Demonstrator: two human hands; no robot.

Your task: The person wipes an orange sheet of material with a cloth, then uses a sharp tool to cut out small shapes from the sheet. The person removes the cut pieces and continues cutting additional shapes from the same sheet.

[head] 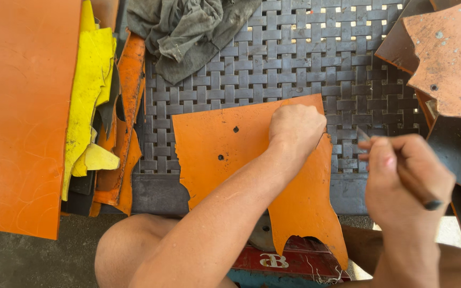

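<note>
right hand (406, 178): grip closed around a thin dark tool (401, 173), long axis slanting, tip up-left toward the sheet | left hand (296, 129): fisted grip pressing orange leather sheet (241, 146) flat on woven bench (273, 64) | sheet: just left of tool grip, long axis toward person | beyond: grey rag (188, 29)

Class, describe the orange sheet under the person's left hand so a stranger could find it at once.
Start at the dark woven plastic surface. The orange sheet lies flat at its middle, pinned by the left hand. Unlike the stacked sheets either side, it has two small punched holes and a jagged lower edge.
</note>
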